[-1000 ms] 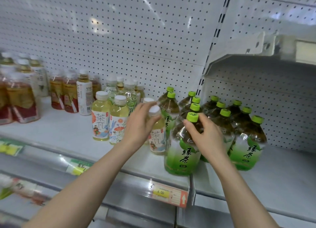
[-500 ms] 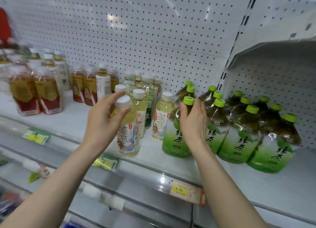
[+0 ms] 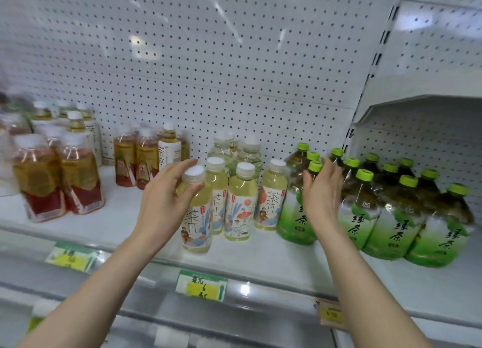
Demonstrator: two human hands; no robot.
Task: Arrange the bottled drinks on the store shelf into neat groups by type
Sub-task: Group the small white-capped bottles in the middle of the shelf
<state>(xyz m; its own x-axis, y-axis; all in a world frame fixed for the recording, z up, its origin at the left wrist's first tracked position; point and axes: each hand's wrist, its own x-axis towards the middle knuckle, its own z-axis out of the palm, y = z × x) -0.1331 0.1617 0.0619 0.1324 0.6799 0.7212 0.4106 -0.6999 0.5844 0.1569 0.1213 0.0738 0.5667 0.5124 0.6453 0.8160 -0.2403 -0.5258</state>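
The left hand (image 3: 167,199) gripped a pale-yellow, white-capped plastic tea bottle (image 3: 197,212) at centre frame, upright, cap upward, on the white shelf (image 3: 125,222); three matching bottles stood beside it. The right hand (image 3: 322,191), fingers spread, rested against a green-capped green-tea bottle (image 3: 297,217).

"绿茶" on green-capped bottles (image 3: 388,217); "茶π" on pale yellow bottles (image 3: 271,199); handwritten "6" on shelf price tag (image 3: 202,286); rest blurred.

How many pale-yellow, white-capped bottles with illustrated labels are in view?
4 pale-yellow illustrated bottles: one gripped by the left hand at the white shelf front, two just behind it, one beside the green-capped tea bottles. Paler bottles behind may hide more.
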